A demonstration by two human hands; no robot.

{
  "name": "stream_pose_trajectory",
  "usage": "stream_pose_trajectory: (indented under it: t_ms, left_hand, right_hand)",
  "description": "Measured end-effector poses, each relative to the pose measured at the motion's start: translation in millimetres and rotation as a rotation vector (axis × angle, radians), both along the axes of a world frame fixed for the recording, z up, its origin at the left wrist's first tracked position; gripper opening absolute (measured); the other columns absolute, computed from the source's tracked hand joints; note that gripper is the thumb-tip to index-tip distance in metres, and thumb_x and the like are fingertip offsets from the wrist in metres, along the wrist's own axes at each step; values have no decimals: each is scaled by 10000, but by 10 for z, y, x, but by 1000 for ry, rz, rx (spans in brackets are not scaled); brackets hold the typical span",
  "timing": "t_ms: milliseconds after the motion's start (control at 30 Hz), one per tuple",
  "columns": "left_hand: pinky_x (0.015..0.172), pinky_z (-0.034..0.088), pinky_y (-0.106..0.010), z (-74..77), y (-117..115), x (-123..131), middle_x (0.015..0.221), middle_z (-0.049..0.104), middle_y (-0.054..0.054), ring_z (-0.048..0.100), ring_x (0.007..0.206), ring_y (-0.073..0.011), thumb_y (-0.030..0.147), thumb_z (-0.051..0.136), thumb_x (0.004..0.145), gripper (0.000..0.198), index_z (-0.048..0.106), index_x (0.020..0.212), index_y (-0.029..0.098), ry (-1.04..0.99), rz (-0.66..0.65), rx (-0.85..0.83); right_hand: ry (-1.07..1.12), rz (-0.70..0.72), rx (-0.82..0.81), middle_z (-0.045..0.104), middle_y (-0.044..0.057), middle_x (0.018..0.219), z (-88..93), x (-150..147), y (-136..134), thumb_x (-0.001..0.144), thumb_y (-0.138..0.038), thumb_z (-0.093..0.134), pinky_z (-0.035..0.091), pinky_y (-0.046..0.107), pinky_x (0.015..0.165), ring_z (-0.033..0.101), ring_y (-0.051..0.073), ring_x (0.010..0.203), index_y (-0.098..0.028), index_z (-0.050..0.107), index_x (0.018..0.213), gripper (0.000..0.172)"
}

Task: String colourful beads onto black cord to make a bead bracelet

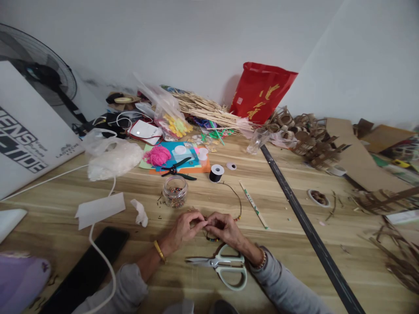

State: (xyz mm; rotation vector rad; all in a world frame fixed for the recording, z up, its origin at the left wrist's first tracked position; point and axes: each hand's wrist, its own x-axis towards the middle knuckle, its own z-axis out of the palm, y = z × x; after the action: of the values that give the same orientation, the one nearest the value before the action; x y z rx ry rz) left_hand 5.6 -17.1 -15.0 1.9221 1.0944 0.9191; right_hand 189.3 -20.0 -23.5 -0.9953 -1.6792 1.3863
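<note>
- And here we are, fingertip to fingertip; left hand (pixel 194 224) and right hand (pixel 218 223) both pinch the beaded cord (pixel 238 219); the exact grip is hidden;
- the cord shows below and right of the fingers, on the near half of the table (pixel 278 261); its long run curves toward the far edge and the spool (pixel 216 174), right hand nearer;
- thin, dark, flexible line, small colourful beads; clear round jar (pixel 175 192) beyond the left hand; scissors (pixel 225 267), pale looped handles, metal blades, lie crosswise toward the near edge.
</note>
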Motion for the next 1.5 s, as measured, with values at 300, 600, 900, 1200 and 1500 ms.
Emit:
stream_pose_trajectory:
  t_ms: [300,600,900,1200,1500]
  left_hand:
    - [622,435,-245,36,22,-19,644,638,-23,582,644,-157,275,579,843,225,654,676,144,25,35,10]
    - [677,473,-270,-4,20,-17,697,653,-29,591,671,-159,64,642,768,101,660,719,151,276,-50,286]
    - [828,486,-358,-22,-10,17,727,637,-25,608,722,-178,110,632,813,107,635,722,166,456,-75,391]
    - [672,505,-283,-42,51,23,719,690,-53,629,683,-176,101,591,787,113,688,756,152,212,34,130]
    - [620,508,-248,-35,148,-39,718,737,-59,651,658,-173,246,668,705,148,718,774,125,-178,83,-318]
  right_hand:
    - [4,-44,-5,537,-8,628,46,13,9,794,-430,649,346,194,479,440,78,517,-133,603,769,302]
    - [22,-170,-28,488,-27,616,16,71,65,800,-457,629,311,198,476,401,82,514,-153,569,758,313]
    - [-4,-155,-5,510,-14,651,-17,84,85,817,-436,616,348,208,524,441,94,563,-151,572,765,293]
    - [-10,-117,1,525,-4,640,44,66,66,810,-447,620,352,193,494,442,95,555,-148,575,748,308]
    - [-29,-115,19,509,-14,618,64,68,68,811,-436,623,316,180,455,412,80,519,-150,566,744,299]
